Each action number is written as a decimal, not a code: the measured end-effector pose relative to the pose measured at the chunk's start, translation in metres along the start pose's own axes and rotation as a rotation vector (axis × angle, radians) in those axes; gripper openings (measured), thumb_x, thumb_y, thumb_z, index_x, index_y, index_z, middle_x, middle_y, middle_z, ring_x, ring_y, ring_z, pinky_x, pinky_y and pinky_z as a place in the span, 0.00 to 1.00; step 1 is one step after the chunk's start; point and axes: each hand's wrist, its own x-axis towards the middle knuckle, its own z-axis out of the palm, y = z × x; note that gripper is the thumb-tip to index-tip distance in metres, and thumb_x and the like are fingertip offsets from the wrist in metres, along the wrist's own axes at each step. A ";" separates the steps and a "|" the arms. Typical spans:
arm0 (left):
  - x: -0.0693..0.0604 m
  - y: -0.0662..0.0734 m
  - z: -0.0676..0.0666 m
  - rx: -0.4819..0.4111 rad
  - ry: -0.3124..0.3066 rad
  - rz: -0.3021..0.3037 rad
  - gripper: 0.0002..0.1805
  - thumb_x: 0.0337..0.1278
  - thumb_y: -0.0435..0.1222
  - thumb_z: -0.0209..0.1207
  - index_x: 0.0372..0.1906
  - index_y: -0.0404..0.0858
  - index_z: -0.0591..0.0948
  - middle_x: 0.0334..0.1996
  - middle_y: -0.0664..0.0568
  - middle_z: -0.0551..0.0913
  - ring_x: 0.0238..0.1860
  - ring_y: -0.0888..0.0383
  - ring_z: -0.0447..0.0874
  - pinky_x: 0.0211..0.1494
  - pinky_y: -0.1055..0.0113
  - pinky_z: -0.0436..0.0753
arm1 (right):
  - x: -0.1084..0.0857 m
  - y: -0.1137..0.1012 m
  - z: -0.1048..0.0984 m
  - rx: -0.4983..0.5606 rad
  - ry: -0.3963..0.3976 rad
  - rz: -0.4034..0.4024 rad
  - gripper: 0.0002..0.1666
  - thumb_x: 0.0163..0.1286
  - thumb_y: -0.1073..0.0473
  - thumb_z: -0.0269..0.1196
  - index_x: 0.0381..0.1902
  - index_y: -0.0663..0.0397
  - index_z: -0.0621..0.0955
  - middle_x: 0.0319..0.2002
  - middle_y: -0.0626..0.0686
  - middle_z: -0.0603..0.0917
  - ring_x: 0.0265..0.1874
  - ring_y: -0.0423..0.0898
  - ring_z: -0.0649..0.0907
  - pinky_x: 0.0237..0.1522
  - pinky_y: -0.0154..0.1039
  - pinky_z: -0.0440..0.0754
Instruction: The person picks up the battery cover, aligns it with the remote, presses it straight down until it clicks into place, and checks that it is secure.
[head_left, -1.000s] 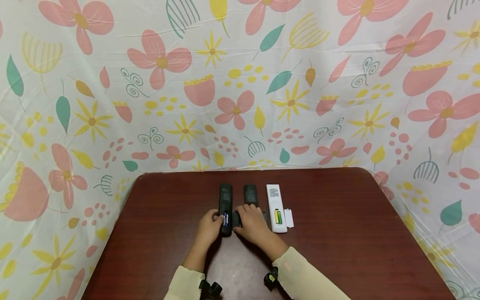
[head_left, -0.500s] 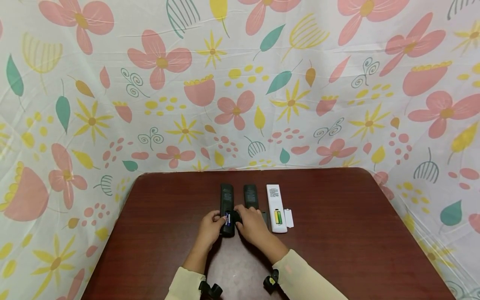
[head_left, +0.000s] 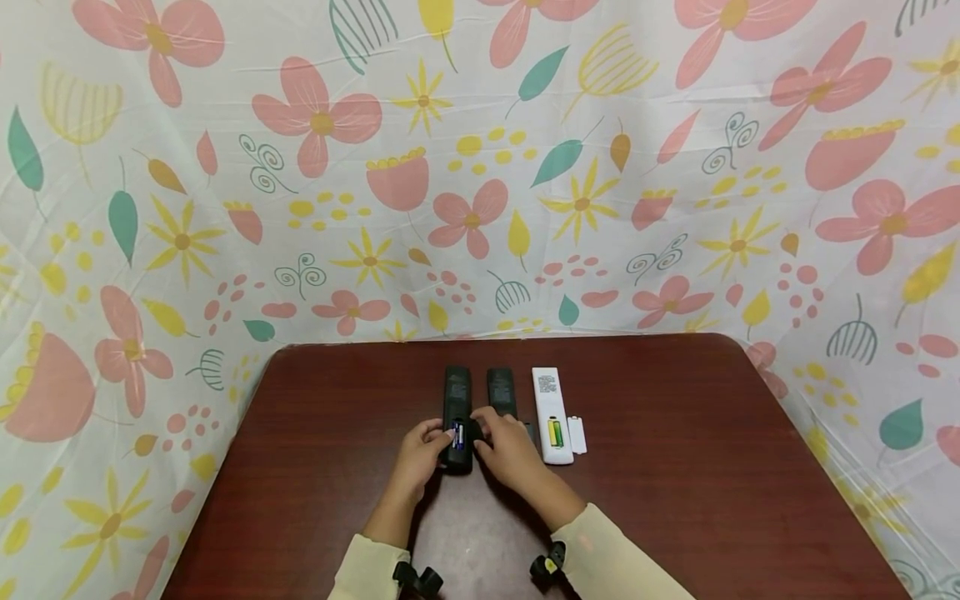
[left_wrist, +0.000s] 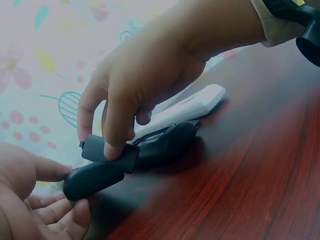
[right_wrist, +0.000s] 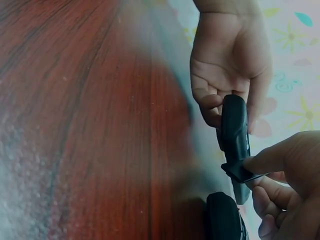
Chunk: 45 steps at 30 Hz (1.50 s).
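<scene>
A black remote control point(head_left: 457, 387) lies back side up in my left hand point(head_left: 418, 452), whose thumb is on one side and fingers underneath. Its battery bay is uncovered, with batteries point(head_left: 459, 434) inside. My right hand point(head_left: 512, 450) pinches a small black battery cover point(left_wrist: 95, 148) by thumb and fingers. In the right wrist view the cover point(right_wrist: 237, 172) is tilted close against the side of the remote point(right_wrist: 234, 122); whether they touch I cannot tell. Just beyond my right hand lies a second black remote point(head_left: 500, 390), its lower part hidden by that hand.
A white remote point(head_left: 548, 400) lies to the right on the brown table point(head_left: 675, 467), its bay uncovered and green-yellow batteries point(head_left: 555, 432) showing. Its white cover point(head_left: 577, 435) is beside it. Behind the table hangs a flowered cloth point(head_left: 480, 275).
The held black remote has shifted slightly right, nearer my right hand. The battery cover has come up closer to the remote's open bay side, between the two hands.
</scene>
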 end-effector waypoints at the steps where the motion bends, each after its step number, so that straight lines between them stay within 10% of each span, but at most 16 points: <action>1: 0.000 0.000 0.000 -0.008 -0.004 0.000 0.30 0.68 0.40 0.61 0.68 0.28 0.71 0.52 0.37 0.84 0.40 0.59 0.83 0.40 0.67 0.82 | -0.001 0.000 -0.001 0.014 0.000 0.002 0.25 0.66 0.60 0.69 0.60 0.48 0.77 0.36 0.47 0.84 0.35 0.44 0.78 0.43 0.46 0.75; 45: -0.003 -0.003 0.010 -0.303 -0.180 -0.013 0.36 0.59 0.29 0.65 0.73 0.36 0.68 0.64 0.38 0.75 0.42 0.61 0.81 0.48 0.67 0.82 | -0.017 0.014 -0.025 0.366 0.111 0.108 0.25 0.68 0.65 0.67 0.62 0.46 0.77 0.34 0.47 0.82 0.32 0.39 0.79 0.36 0.32 0.78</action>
